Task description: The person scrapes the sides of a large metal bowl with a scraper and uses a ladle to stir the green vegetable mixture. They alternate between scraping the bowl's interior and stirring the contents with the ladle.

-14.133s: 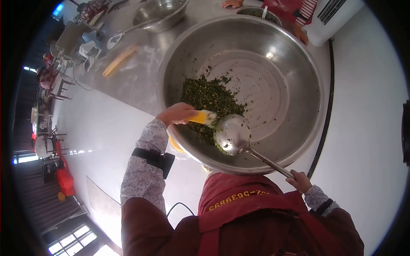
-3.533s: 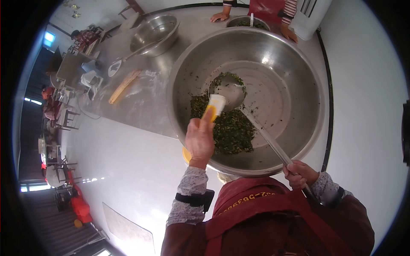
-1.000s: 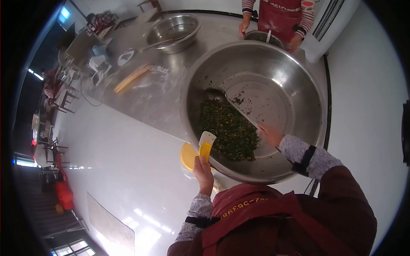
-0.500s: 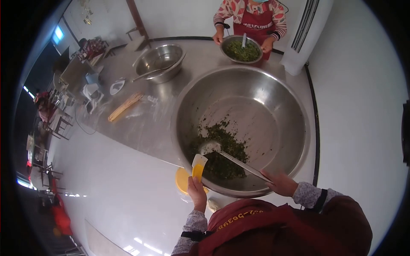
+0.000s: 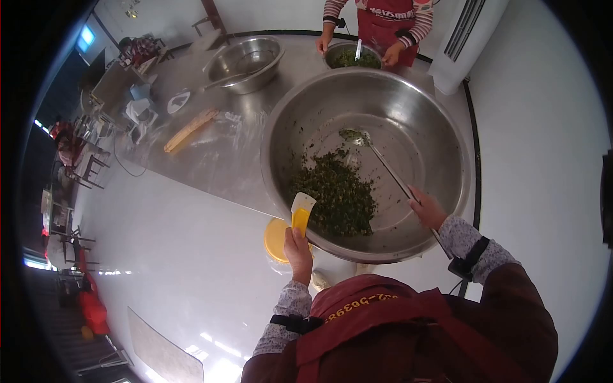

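Observation:
A large steel basin (image 5: 440,153) stands before me, with dark chopped greens (image 5: 337,195) heaped on its near left side. My right hand (image 5: 428,208) is closed around the long handle of a metal ladle (image 5: 391,167). The ladle's bowl rests toward the middle of the basin with some greens in it. At the near left rim, my left hand (image 5: 298,255) grips a scraper (image 5: 301,212) with a yellow handle and a white blade. Its blade overlaps the rim beside the greens.
Across the table, a co-worker's hands (image 5: 393,54) hold a smaller bowl of greens (image 5: 348,59). Another steel basin (image 5: 271,71) with a long utensil stands at the back left. Wooden sticks (image 5: 191,131) lie on the steel table (image 5: 223,172). A yellow lid (image 5: 275,239) is below the rim.
My right hand has moved the ladle away from the near left side toward the basin's middle, greens now in its bowl. The scraper stays by the rim. The view has shifted.

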`<state>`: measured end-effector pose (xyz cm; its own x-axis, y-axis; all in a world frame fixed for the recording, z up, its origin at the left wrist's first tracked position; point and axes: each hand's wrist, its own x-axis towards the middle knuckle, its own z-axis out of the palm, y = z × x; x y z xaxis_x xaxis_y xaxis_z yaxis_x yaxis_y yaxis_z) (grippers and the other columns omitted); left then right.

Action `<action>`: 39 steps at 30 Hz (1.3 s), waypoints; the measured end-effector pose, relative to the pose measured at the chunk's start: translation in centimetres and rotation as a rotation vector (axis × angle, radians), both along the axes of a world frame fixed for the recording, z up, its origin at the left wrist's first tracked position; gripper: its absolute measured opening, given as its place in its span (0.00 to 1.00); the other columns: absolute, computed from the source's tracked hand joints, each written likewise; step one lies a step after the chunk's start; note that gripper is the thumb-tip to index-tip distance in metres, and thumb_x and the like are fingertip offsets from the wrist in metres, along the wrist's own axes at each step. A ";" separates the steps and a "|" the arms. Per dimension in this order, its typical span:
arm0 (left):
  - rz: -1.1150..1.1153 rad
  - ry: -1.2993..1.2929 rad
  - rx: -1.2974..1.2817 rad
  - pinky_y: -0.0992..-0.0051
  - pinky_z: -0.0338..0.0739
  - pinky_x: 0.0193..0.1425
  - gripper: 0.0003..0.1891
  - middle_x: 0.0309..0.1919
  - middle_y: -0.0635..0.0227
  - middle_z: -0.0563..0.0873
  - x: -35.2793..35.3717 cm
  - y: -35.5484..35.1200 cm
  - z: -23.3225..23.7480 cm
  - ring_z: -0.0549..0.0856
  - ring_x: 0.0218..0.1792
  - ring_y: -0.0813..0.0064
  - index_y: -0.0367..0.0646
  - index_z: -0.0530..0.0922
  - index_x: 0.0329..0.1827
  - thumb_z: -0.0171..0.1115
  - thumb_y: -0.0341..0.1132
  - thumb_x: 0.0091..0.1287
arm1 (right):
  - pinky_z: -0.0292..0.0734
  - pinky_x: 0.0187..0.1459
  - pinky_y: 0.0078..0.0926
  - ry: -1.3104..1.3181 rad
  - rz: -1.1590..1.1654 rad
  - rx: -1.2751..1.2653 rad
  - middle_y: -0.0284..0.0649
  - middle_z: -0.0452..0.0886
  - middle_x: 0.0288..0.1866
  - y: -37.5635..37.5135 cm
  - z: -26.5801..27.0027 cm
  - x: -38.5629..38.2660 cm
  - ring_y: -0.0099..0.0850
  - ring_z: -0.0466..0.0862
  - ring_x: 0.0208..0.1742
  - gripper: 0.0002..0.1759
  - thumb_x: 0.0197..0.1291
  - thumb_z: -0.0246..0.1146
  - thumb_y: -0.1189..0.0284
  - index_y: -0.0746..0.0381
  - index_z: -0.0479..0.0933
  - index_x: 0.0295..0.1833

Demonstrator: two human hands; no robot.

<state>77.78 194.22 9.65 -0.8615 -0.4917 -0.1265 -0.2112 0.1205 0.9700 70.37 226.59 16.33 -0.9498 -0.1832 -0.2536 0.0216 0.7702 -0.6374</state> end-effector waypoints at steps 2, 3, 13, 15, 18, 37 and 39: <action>-0.007 0.009 0.009 0.77 0.63 0.20 0.14 0.16 0.71 0.67 0.1 -0.1 -0.1 0.67 0.17 0.82 0.39 0.67 0.28 0.45 0.39 0.69 | 0.68 0.53 0.41 -0.031 -0.025 0.005 0.60 0.71 0.53 0.0 -0.5 -0.5 0.53 0.73 0.52 0.26 0.59 0.52 0.68 0.69 0.61 0.61; -0.007 0.018 0.001 0.77 0.63 0.20 0.13 0.16 0.71 0.67 0.1 -0.1 -0.3 0.67 0.17 0.82 0.39 0.67 0.29 0.45 0.39 0.69 | 0.67 0.53 0.41 -0.058 -0.049 0.008 0.60 0.72 0.52 -0.1 -1.0 -0.5 0.53 0.73 0.52 0.26 0.59 0.51 0.68 0.69 0.61 0.60; -0.036 -0.003 0.020 0.77 0.64 0.21 0.13 0.16 0.71 0.69 0.1 -0.4 0.2 0.68 0.18 0.82 0.39 0.68 0.29 0.46 0.38 0.69 | 0.71 0.47 0.46 -0.063 0.072 0.293 0.59 0.76 0.39 -1.5 -3.9 0.6 0.55 0.76 0.43 0.17 0.57 0.52 0.67 0.70 0.67 0.46; -0.037 -0.008 -0.003 0.77 0.64 0.21 0.13 0.16 0.70 0.69 0.0 -0.5 -0.4 0.69 0.18 0.81 0.39 0.68 0.29 0.46 0.38 0.69 | 0.76 0.37 0.44 -0.319 0.107 0.344 0.57 0.77 0.35 -2.3 -2.9 1.2 0.51 0.80 0.34 0.16 0.58 0.52 0.69 0.71 0.65 0.45; -0.038 0.000 -0.007 0.75 0.65 0.22 0.13 0.16 0.69 0.70 -0.2 -0.5 -0.6 0.69 0.17 0.78 0.39 0.68 0.28 0.46 0.38 0.69 | 0.77 0.25 0.39 -0.433 0.079 0.327 0.56 0.77 0.31 -3.4 -1.4 2.4 0.45 0.81 0.23 0.16 0.59 0.51 0.68 0.71 0.63 0.45; -0.094 0.016 -0.076 0.70 0.66 0.24 0.13 0.15 0.63 0.71 -0.2 -0.7 0.0 0.72 0.17 0.70 0.38 0.70 0.29 0.46 0.38 0.68 | 0.59 0.13 0.16 -1.340 -0.338 -0.696 0.26 0.58 0.16 -9.8 1.8 5.9 0.16 0.61 0.13 0.10 0.59 0.53 0.73 0.58 0.60 0.28; -0.093 0.022 -0.074 0.70 0.66 0.24 0.13 0.15 0.63 0.71 -0.1 -0.7 0.0 0.72 0.17 0.70 0.38 0.70 0.29 0.46 0.38 0.68 | 0.58 0.14 0.15 -1.345 -0.330 -0.729 0.25 0.58 0.16 -10.2 1.9 5.9 0.14 0.60 0.13 0.12 0.59 0.54 0.73 0.58 0.59 0.27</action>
<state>77.69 193.53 9.61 -0.9059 -0.4171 -0.0736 -0.1749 0.2102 0.9619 76.28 216.42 18.25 -0.1291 -0.4774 -0.8691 0.9592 0.1623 -0.2316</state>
